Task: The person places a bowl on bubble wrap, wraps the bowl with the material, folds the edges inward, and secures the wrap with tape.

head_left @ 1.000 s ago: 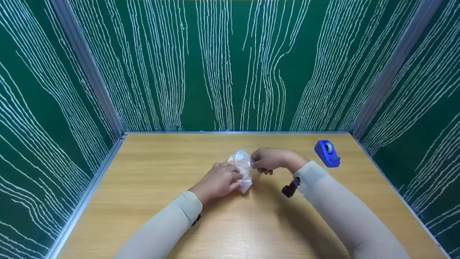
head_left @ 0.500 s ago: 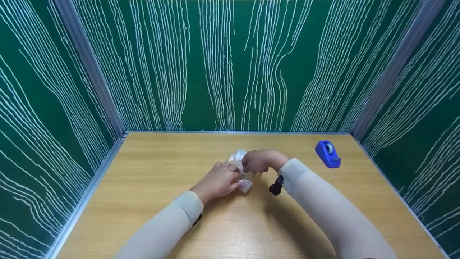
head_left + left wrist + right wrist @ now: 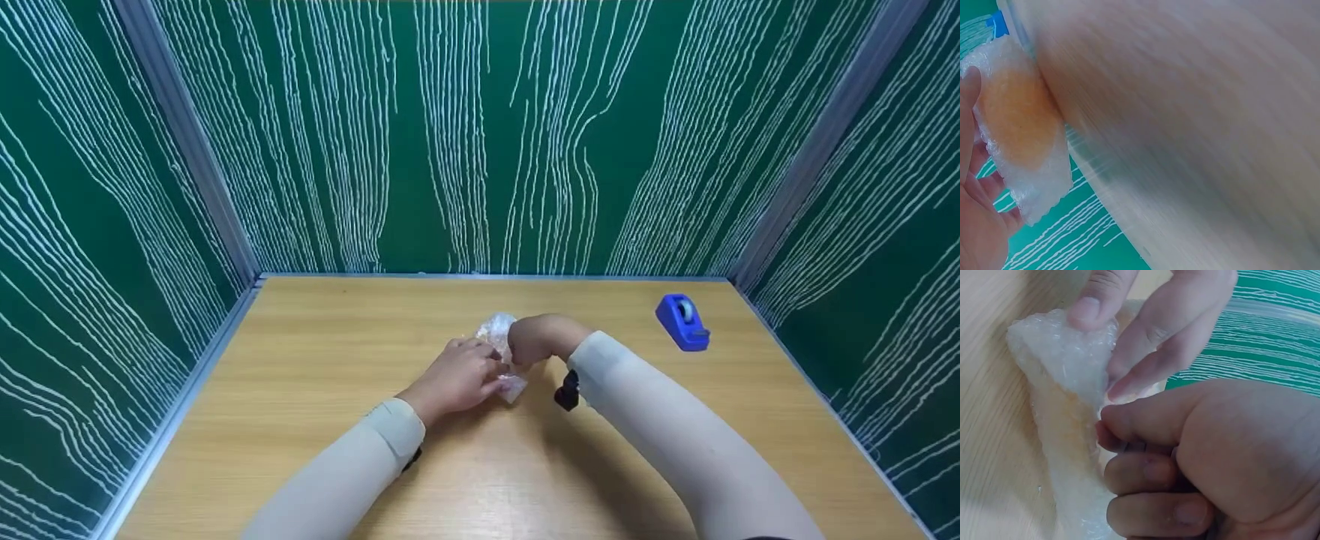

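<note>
A small bundle of bubble wrap [image 3: 496,327] lies near the middle of the wooden table. Something orange shows through the clear wrap [image 3: 1019,118] in the left wrist view. My left hand [image 3: 459,373] holds the bundle from the left, its thumb on the near face and fingers round the back. From the right, my right hand [image 3: 541,339] reaches to the bundle's edge. The right wrist view has its thumb and index tips pinching at the edge of the wrap [image 3: 1067,439], the other fingers curled into the palm. Anything small between those tips is hidden.
A blue tape dispenser [image 3: 682,322] with a roll in it stands at the back right of the table [image 3: 337,330]. Green walls [image 3: 435,135] with wavy white lines rise on the left, back and right. Dark wrist mounts [image 3: 568,390] hang under the sleeves.
My right hand has moved a little to the left, onto the wrap's right edge, and turned so its back covers more of the bundle. My left hand has stayed in place on it.
</note>
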